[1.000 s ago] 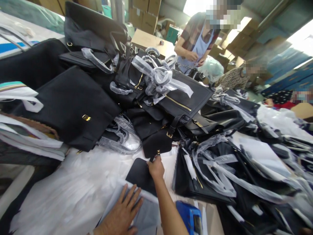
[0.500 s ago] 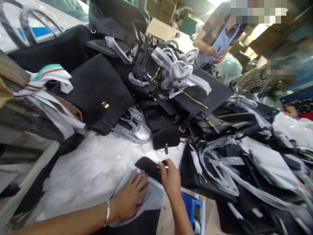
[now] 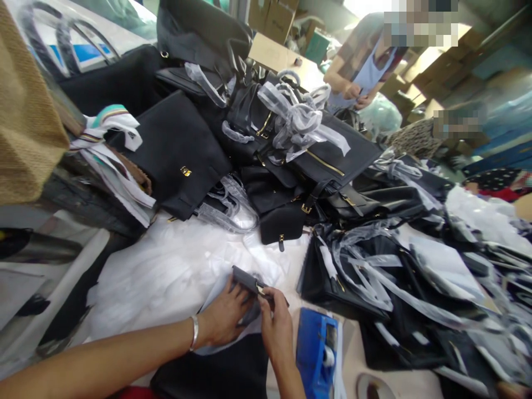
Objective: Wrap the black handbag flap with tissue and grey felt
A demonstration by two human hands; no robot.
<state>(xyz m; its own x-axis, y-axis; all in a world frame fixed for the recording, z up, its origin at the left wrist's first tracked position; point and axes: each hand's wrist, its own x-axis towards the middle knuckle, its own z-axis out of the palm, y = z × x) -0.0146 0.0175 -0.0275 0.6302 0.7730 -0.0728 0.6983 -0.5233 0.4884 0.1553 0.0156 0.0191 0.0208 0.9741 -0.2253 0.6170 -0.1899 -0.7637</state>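
Observation:
A black bag (image 3: 216, 368) lies on the table right below me, its flap (image 3: 244, 278) raised and tilted toward me. My right hand (image 3: 277, 324) pinches the flap's edge beside a small gold clasp (image 3: 260, 288). Pressed flat on a thin translucent sheet (image 3: 208, 350) over the bag is my left hand (image 3: 222, 318), fingers spread, their tips partly hidden behind the flap. White tissue paper (image 3: 158, 271) is heaped just beyond my left hand.
A blue tape dispenser (image 3: 310, 349) stands right of the bag. Black handbags (image 3: 187, 149) with plastic-wrapped handles are piled ahead and to the right. Striped ribbons (image 3: 120, 160) hang at left. A person (image 3: 357, 72) stands behind the pile; cardboard boxes (image 3: 272, 19) are at the back.
My right hand has brought the flap up and over toward me, so it now stands edge-on above my left fingers. The left hand stays flat on the sheet. The view has shifted slightly.

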